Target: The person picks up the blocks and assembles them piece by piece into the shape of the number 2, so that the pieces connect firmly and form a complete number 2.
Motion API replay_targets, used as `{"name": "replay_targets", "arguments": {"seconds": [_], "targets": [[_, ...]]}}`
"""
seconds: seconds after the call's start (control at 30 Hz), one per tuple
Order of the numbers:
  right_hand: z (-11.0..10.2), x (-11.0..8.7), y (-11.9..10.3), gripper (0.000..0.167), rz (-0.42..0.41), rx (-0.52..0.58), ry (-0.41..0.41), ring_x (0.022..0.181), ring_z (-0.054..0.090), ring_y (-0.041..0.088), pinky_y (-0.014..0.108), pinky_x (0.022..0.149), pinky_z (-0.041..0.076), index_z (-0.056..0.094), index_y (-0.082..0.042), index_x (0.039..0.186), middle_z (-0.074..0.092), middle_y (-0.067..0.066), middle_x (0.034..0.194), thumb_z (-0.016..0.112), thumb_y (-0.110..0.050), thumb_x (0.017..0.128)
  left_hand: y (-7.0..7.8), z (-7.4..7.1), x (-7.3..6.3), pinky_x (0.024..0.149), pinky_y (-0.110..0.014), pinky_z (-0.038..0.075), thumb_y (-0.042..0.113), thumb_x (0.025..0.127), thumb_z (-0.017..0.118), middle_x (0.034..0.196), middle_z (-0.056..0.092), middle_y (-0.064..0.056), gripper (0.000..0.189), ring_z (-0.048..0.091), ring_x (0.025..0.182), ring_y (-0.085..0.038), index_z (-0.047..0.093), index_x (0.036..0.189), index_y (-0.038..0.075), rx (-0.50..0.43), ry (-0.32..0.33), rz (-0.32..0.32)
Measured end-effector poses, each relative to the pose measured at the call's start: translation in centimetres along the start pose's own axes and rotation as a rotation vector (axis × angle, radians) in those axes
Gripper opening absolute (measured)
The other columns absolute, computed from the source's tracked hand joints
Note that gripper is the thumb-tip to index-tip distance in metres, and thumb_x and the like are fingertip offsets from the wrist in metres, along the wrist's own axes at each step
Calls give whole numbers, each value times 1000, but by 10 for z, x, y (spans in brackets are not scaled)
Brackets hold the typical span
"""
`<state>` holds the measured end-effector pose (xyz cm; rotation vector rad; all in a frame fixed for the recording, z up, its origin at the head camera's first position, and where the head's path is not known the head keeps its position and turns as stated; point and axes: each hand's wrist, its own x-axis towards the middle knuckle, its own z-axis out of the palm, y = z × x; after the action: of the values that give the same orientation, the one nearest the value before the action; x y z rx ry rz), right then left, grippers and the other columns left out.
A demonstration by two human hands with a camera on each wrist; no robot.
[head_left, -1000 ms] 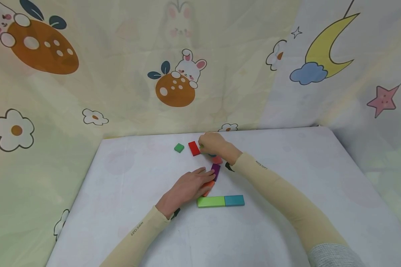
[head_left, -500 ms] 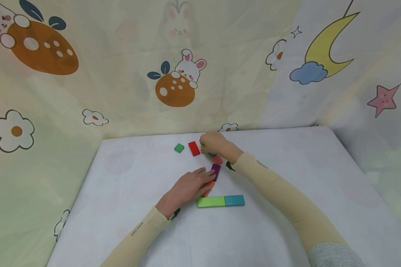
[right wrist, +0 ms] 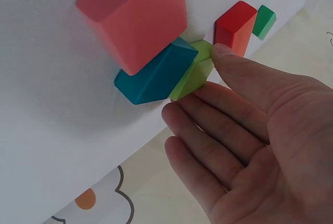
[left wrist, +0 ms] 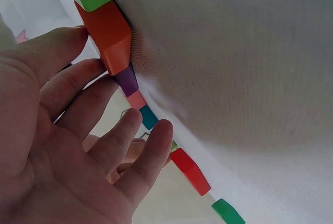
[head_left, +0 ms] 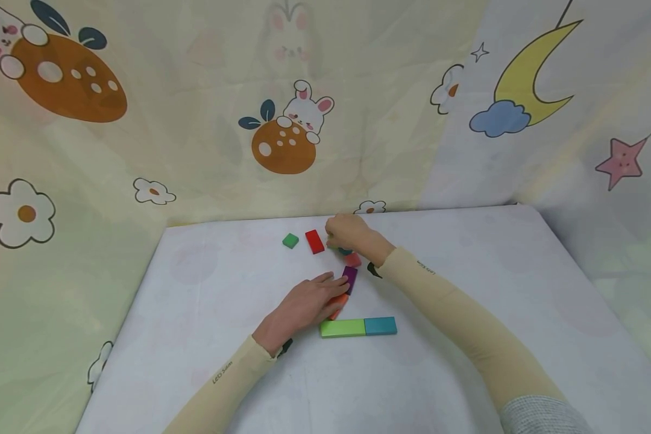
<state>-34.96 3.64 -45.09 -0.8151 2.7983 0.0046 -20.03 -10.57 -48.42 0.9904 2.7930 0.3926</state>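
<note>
With thumb and index finger, my right hand (head_left: pixel 352 234) pinches a light green block (right wrist: pixel 193 70) at the far part of the table. That block lies against a dark teal block (right wrist: pixel 156 73), beside a pink block (right wrist: pixel 135 23). My left hand (head_left: pixel 307 301) rests with extended fingers along an orange block (left wrist: pixel 106 34) and a purple block (left wrist: pixel 127 81). Its thumb and index fingertips touch the orange one's side; the other fingers reach past. A red block (head_left: pixel 314 242) and a small green block (head_left: pixel 290 240) lie left of my right hand.
Nearer to me, a long lime green block (head_left: pixel 343 328) and a blue block (head_left: pixel 380 326) lie end to end on the white table (head_left: pixel 445 374). A printed cloth (head_left: pixel 195 120) hangs behind the table's far edge.
The right hand has shifted very slightly to the right, showing a little more of the light green block. The left hand and the other blocks stay in place.
</note>
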Motion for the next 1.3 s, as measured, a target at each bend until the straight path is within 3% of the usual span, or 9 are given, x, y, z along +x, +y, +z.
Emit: {"name": "replay_targets", "arguments": {"seconds": [1.3], "targets": [[1,-2,5,32,13,15,-6,87,65,15,32,80,59,73,-10,115,74,4,109,70,-34,95,0,-1,1,105,-44,52,34,98,65,152,53,0,52,45,144,-30,55,146,17,-16,-8,1]]}}
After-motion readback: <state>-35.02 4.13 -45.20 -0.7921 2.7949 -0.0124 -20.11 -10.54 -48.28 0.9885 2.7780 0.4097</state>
